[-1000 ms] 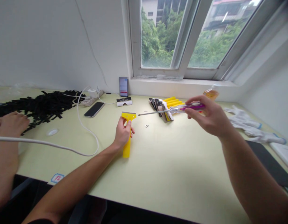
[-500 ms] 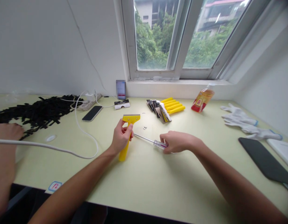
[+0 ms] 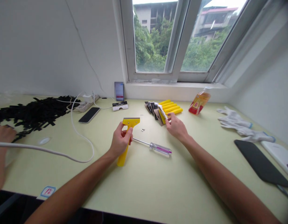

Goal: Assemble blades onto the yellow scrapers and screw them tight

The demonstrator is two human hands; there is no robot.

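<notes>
My left hand (image 3: 121,140) is closed round the neck of a yellow scraper (image 3: 122,158), its metal-edged head pointing away from me. A screwdriver (image 3: 161,149) with a clear and purple handle lies on the table, its tip end hidden by my left hand. Farther back, my right hand (image 3: 177,126) has its fingers on the near edge of the black and white card sleeves (image 3: 160,115), which cover the heads of several yellow scrapers (image 3: 173,107). Small metal screws (image 3: 143,130) lie between my hands.
Black strips (image 3: 36,113), a phone (image 3: 89,115) and a white cable (image 3: 87,141) lie left. Another person's hand (image 3: 3,133) is at the far left. A bottle (image 3: 199,102), gloves (image 3: 242,123) and a dark flat object (image 3: 260,160) are on the right.
My right hand has let go of the screwdriver and moved away from me to the card sleeves. My left hand still holds the scraper. The view has shifted slightly.
</notes>
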